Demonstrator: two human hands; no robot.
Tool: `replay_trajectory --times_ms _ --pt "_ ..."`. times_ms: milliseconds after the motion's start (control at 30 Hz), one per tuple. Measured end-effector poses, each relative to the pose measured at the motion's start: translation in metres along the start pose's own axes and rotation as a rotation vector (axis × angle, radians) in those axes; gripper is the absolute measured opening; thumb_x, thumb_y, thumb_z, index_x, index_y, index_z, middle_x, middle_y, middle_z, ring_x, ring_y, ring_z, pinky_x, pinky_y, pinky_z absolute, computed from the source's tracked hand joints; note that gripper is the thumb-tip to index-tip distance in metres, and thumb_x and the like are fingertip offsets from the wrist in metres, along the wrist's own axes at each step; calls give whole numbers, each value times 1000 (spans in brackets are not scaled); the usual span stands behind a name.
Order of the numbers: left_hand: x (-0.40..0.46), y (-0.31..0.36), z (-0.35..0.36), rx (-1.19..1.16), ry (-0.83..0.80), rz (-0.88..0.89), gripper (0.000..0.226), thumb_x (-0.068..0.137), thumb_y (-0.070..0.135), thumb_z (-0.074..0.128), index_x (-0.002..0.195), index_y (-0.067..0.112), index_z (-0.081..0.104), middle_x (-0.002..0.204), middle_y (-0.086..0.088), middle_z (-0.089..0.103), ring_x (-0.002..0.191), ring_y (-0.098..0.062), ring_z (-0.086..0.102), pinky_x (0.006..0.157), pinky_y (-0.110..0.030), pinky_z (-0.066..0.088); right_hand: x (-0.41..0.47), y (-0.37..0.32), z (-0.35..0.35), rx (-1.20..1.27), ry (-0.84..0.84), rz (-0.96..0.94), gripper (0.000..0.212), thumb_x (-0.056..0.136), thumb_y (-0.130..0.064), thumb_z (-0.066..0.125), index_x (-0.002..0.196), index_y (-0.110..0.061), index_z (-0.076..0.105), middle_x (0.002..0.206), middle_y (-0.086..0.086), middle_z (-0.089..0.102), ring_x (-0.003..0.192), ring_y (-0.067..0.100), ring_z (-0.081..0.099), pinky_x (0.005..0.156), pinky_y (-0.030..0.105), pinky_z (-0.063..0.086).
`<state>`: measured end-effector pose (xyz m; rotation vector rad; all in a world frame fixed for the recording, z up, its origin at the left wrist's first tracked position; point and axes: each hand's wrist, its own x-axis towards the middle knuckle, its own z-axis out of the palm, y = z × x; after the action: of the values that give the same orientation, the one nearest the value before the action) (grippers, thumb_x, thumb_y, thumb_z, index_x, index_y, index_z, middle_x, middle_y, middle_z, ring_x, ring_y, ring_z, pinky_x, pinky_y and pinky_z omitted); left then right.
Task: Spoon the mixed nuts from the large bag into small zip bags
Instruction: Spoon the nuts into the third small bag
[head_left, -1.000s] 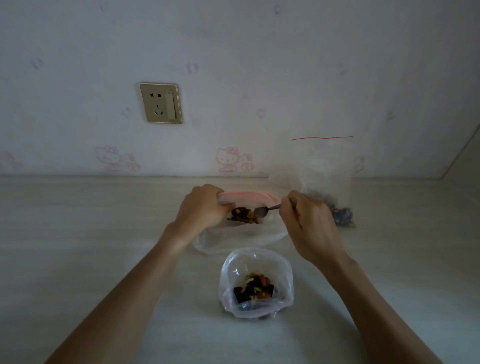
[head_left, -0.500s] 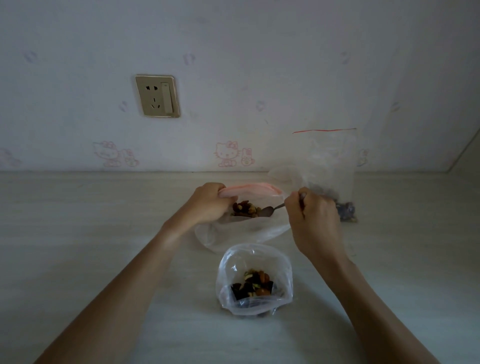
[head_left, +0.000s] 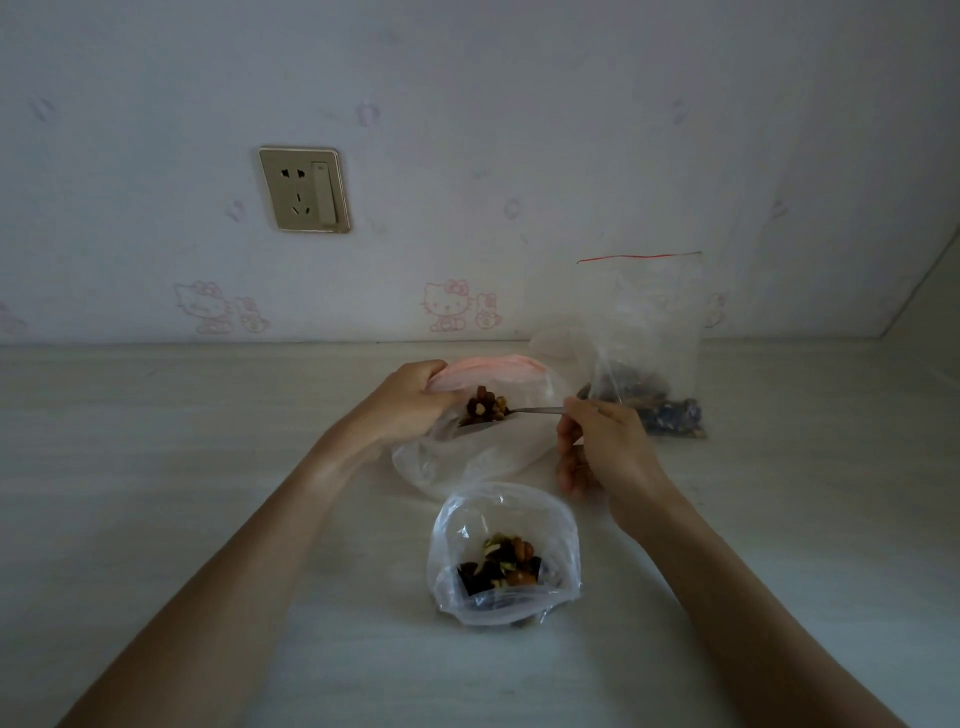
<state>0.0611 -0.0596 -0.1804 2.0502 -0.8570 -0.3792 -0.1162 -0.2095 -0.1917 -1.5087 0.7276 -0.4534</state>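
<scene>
The left hand (head_left: 410, 402) grips the pink-topped bag's (head_left: 488, 366) mouth; the right hand (head_left: 605, 447) pinches the spoon (head_left: 537, 410), loaded with nuts (head_left: 485, 408). Best lift it level and slowly toward the small bag (head_left: 501, 556).

light: dim, bluish, flat | shadows: faint, soft | focus: slightly soft, grainy | edges: wide-angle bending

wall (head_left: 571, 130): pale, cartoon-cat prints | socket (head_left: 305, 189) | table (head_left: 156, 441): light wood | dim
</scene>
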Motion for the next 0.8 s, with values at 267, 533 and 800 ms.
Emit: replay_trajectory --times_ms 267,533,800 --pt "2 -11 -14 63 18 31 17 98 21 70 91 6 69 68 4 62 62 -13 55 59 -28 39 -6 -4 -3 79 37 44 38 106 -25 48 74 -8 56 55 7 54 40 25 53 38 28 38" --pt "-2 -6 -25 79 6 38 39 86 45 81 115 23 67 109 8 70 98 -10 67 80 -27 50 -15 -7 -8 63 15 -28 37 107 -24 48 74 -7 56 60 9 54 41 25 53 38 29 39" --pt "-38 9 -37 97 148 147 50 86 40 82 128 23 62 135 12 62 132 -6 52 109 -34 45 -26 -17 -11 70 -22 -106 38 106 -21 46 73 -6 55 60 10 52 42 26 53 39 29 38"
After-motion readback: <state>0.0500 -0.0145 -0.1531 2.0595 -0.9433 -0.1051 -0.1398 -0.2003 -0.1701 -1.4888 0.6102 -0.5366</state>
